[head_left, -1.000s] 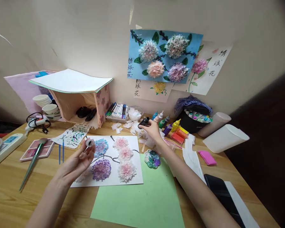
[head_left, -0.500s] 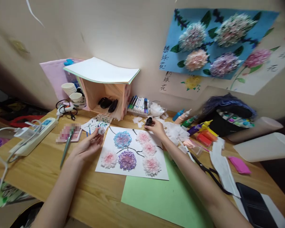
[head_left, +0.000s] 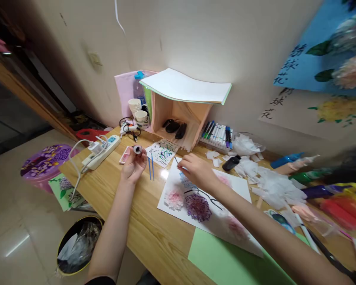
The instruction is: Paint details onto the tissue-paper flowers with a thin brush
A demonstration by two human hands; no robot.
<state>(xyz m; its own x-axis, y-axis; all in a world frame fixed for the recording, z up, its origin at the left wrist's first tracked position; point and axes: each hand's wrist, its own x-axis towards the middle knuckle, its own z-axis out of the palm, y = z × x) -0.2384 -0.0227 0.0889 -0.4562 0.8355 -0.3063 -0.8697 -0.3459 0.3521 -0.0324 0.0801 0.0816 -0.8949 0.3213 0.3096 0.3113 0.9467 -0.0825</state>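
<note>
My left hand (head_left: 133, 166) holds up a small round pot (head_left: 138, 149), dark inside, over the left part of the table. Its fingers are closed around the pot. My right hand (head_left: 192, 170) reaches across a white sheet (head_left: 169, 198) with ruffled flowers and dark branch lines, its fingers pressed together over the upper-left part. Whatever may be in those fingers is hidden. The blue flower (head_left: 186, 181) is partly covered by this hand, and a purple flower (head_left: 198, 207) lies below it. A dark bottle (head_left: 231, 163) lies on the table beyond the sheet.
Two blue-handled brushes (head_left: 151, 166) lie by a paint-dabbed paper (head_left: 163, 153). A power strip (head_left: 103, 152) is at the left. Markers (head_left: 216, 134), crumpled tissue (head_left: 273, 186) and paint bottles (head_left: 296, 164) line the back and right. Green paper (head_left: 213, 253) lies under the sheet.
The view has swung left. My right hand has let go of the dark bottle, now on the table, and has moved left over the sheet. My left hand still holds the small pot.
</note>
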